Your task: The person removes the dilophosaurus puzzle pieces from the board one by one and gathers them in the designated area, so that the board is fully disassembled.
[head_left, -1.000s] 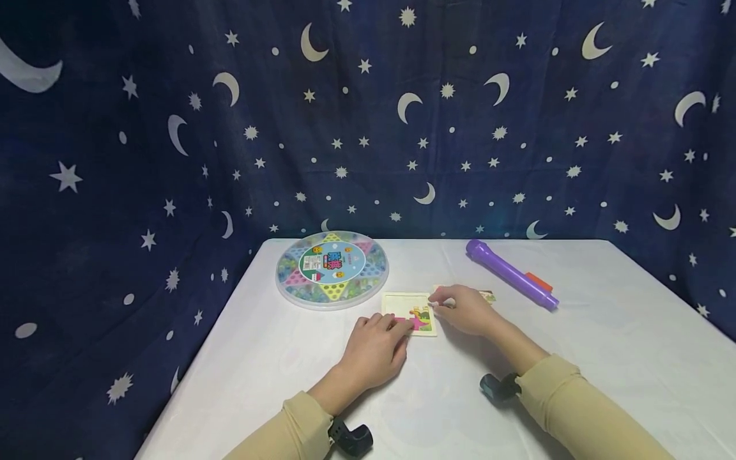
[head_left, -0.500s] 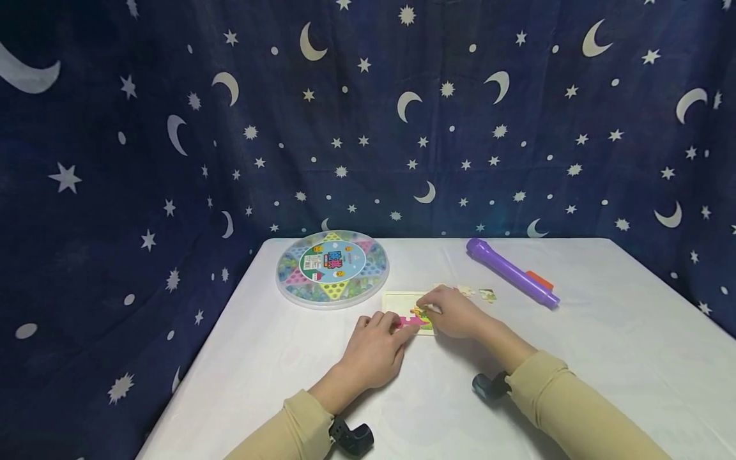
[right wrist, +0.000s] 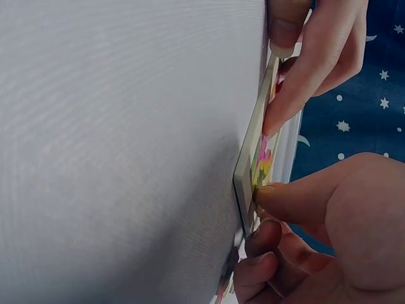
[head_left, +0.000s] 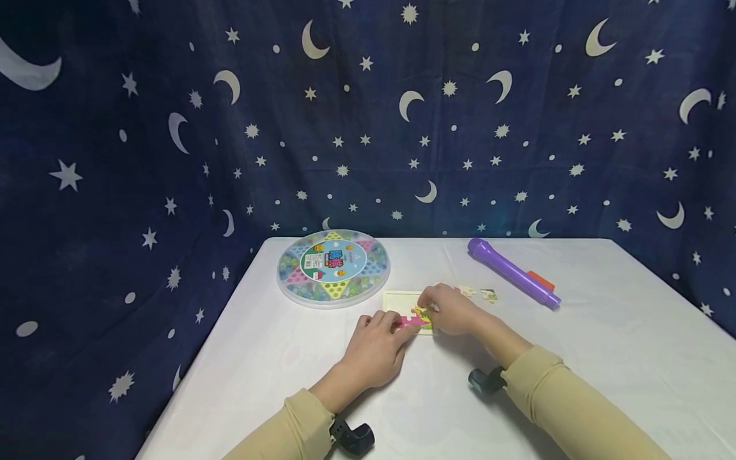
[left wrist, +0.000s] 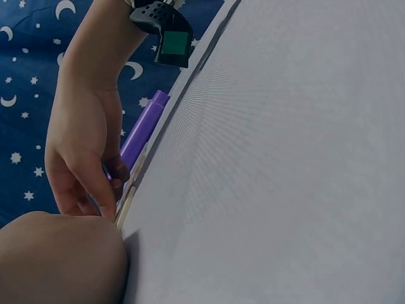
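A small jigsaw puzzle in a pale tray frame [head_left: 400,296] lies on the white table, with pink, yellow and green pieces [head_left: 409,320] in its lower part. My left hand [head_left: 374,351] holds the frame's near left side, an index finger lying over the pink area. In the right wrist view, its thumb [right wrist: 286,31] sits at the frame's near edge. Over the right side of the puzzle, my right hand [head_left: 454,311] pinches a puzzle piece, mostly hidden by the fingers. The right thumb [right wrist: 278,196] comes down at the yellow-green part, with the other fingers curled beside the frame's edge.
Loose puzzle pieces [head_left: 489,295] lie just beyond my right hand. A round Chinese checkers box [head_left: 333,265] with coloured marbles stands at the back left. A purple toy microphone-shaped stick [head_left: 512,273] lies back right, an orange piece [head_left: 540,280] beside it.
My right hand has moved left from the frame's right edge onto the puzzle, uncovering the loose pieces behind it. The left hand stays in nearly the same place.
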{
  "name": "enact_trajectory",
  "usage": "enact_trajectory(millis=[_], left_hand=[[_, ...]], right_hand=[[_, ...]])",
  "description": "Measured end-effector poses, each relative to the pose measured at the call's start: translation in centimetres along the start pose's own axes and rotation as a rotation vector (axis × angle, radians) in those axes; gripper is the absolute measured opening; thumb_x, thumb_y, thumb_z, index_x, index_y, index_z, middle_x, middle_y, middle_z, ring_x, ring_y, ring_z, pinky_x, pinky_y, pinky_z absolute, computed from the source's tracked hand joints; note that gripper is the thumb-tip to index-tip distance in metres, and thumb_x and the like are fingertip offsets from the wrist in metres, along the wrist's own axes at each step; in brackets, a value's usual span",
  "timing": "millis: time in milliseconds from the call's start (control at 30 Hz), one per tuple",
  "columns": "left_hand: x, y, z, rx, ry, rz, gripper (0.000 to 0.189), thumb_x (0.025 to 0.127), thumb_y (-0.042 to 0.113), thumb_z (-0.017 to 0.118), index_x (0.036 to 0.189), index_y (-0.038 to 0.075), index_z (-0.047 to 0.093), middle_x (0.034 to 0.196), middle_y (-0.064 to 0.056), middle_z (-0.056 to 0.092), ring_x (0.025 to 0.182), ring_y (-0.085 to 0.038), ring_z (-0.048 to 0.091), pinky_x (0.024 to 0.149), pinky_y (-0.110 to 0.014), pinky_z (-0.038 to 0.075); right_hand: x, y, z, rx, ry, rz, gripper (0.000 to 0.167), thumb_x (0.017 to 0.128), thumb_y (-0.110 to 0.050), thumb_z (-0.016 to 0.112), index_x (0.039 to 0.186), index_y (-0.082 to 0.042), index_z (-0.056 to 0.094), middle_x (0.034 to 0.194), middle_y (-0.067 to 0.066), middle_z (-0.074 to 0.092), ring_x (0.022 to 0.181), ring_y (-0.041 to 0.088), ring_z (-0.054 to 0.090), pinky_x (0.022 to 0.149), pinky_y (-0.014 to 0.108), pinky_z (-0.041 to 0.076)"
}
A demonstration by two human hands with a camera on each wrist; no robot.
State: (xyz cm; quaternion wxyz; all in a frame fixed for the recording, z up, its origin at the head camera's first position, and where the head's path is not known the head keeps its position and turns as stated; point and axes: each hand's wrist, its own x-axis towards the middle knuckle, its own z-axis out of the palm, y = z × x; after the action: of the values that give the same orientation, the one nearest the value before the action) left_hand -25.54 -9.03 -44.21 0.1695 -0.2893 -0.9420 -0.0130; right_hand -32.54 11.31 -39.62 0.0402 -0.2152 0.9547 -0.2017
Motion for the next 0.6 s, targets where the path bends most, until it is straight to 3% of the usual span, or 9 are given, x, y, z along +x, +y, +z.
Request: enact_trajectory(millis=[233, 600], left_hand=[[0.01, 0.03, 0.01, -0.011, -0.001, 0.001, 0.041, 0.102, 0.033, 0.056, 0.142, 0.038, 0.061, 0.125, 0.0, 0.055, 0.107, -0.017, 0.049, 0.089, -0.041, 0.04], [-0.07, 0.01, -0.05, -0.025, -0.003, -0.008, 0.041, 0.102, 0.032, 0.057, 0.141, 0.038, 0.062, 0.127, -0.001, 0.056, 0.111, -0.018, 0.051, 0.091, -0.042, 0.041]], right_hand=[[-0.01, 0.24, 0.05, 0.063, 0.008, 0.083, 0.024, 0.093, -0.007, 0.07, 0.115, -0.014, 0.065, 0.117, 0.01, 0.068, 0.113, 0.032, 0.062, 0.101, 0.055, 0.047], [-0.55, 0.42, -0.33, 0.133, 0.043, 0.054, 0.024, 0.091, -0.007, 0.074, 0.111, -0.019, 0.067, 0.102, 0.006, 0.07, 0.092, 0.025, 0.066, 0.086, 0.05, 0.054]])
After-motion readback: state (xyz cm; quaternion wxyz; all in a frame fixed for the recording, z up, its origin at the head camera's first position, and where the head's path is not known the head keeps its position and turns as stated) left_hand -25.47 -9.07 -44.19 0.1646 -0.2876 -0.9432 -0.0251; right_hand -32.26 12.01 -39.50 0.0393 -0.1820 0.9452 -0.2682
